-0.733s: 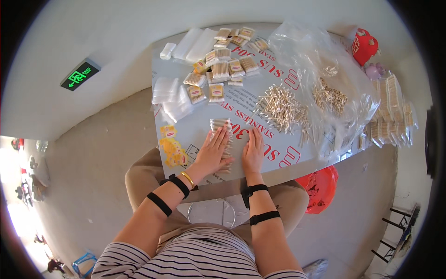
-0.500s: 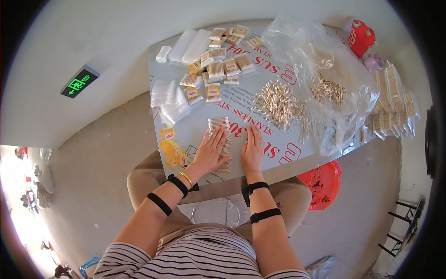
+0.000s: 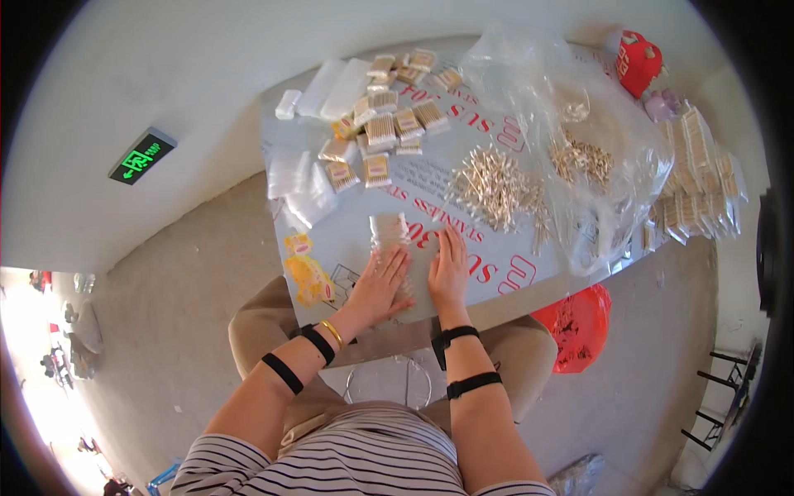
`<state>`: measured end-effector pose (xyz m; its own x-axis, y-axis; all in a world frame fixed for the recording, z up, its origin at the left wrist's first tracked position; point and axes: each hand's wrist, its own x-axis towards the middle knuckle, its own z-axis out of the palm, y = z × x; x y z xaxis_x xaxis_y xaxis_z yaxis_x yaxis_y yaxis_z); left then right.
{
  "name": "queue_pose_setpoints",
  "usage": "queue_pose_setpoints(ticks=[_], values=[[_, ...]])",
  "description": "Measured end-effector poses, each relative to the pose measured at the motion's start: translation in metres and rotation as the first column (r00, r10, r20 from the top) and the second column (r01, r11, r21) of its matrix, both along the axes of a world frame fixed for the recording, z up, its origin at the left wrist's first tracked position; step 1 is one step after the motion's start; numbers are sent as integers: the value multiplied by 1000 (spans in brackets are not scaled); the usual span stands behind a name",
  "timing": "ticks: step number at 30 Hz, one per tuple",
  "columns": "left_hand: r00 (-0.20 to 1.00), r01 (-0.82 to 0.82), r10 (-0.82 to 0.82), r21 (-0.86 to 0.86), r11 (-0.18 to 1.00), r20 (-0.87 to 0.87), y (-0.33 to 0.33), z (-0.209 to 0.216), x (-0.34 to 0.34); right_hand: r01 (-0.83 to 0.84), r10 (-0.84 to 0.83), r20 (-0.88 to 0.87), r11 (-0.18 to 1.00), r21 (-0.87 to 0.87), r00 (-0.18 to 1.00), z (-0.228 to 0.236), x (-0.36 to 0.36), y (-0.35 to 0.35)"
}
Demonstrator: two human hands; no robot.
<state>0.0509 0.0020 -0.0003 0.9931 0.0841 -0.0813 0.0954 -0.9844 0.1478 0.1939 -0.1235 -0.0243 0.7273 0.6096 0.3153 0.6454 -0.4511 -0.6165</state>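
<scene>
Unclenched and spread flat, the left hand [image 3: 379, 285] lies over a row of cotton swabs [image 3: 388, 227] by the table's [image 3: 347, 223] near edge, the right hand [image 3: 449, 271], likewise unclenched, just beside.

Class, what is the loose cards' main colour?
Yellow; the loose cards show best in the head view.

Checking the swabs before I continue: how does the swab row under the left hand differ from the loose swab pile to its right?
The swab row lies side by side in a narrow strip; the loose swab pile points every which way. The left hand partly covers the swab row, while no hand covers the loose swab pile. Both lie on the grey table.
</scene>
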Motion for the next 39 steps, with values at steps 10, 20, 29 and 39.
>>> queue_pose_setpoints(ticks=[10,20,29,39], values=[[999,40,-39,-35,999,25,7,1,-5,0,0,17,1000,-9,1000,1,-5,0],[1000,-2,4,-42,999,31,1,7,-8,9,-10,-11,998,-66,1000,1,-8,-2],[981,-188,189,-37,981,34,-10,20,-27,11,-11,3,997,-75,1000,2,-5,1],[963,-259,265,-103,960,48,-19,13,-47,17,-16,9,997,-81,1000,1,-6,1]])
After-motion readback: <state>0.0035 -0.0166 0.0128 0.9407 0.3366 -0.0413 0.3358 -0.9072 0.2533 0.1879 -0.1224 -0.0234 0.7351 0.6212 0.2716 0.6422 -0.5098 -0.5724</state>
